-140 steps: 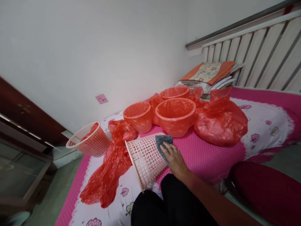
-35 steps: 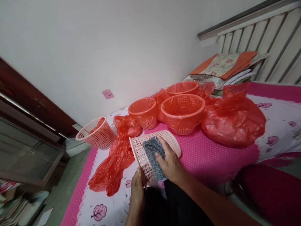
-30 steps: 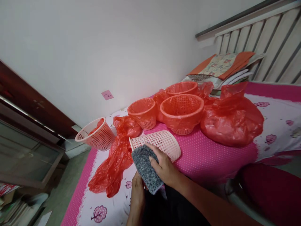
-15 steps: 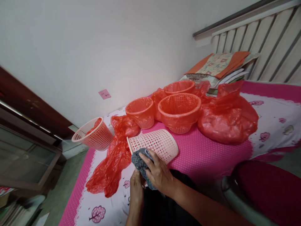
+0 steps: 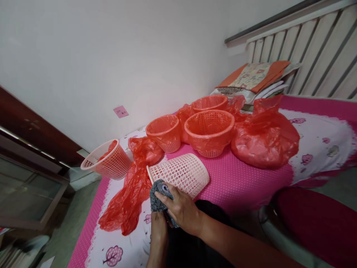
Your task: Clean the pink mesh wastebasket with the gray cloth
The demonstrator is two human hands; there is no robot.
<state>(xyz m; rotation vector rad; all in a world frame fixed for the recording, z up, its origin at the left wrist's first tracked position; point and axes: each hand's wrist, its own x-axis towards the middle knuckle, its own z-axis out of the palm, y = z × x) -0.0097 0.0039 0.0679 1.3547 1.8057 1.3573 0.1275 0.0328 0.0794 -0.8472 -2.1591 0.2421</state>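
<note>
A pale pink perforated plastic basket [image 5: 182, 172] lies tilted on its side in front of me, its mouth facing left. At the near part of its rim is a grey fuzzy cloth [image 5: 161, 196]. My right hand [image 5: 182, 210] is closed on this cloth, thumb and fingers pressing it toward the basket. Just below, my left hand [image 5: 159, 226] comes up with its fingers curled under the cloth. The cloth hides those fingertips and whatever they grip. The lower part of the rim is hidden too. Beside the basket's mouth, a crumpled red plastic bag [image 5: 125, 208] is spread on the bed cover.
Red-bagged baskets [image 5: 209, 128] stand behind, with another lined basket [image 5: 164, 130] to their left. A pink basket [image 5: 113, 162] holding red plastic leans at the left edge. A full red bag [image 5: 264, 141] sits right, near folded textiles [image 5: 253, 78]. A dark red stool [image 5: 315, 223] is at lower right.
My right hand has moved slightly left and down with the cloth, which now covers more of my left hand's fingers. The whole view has shifted a little; the basket lies much as before.
</note>
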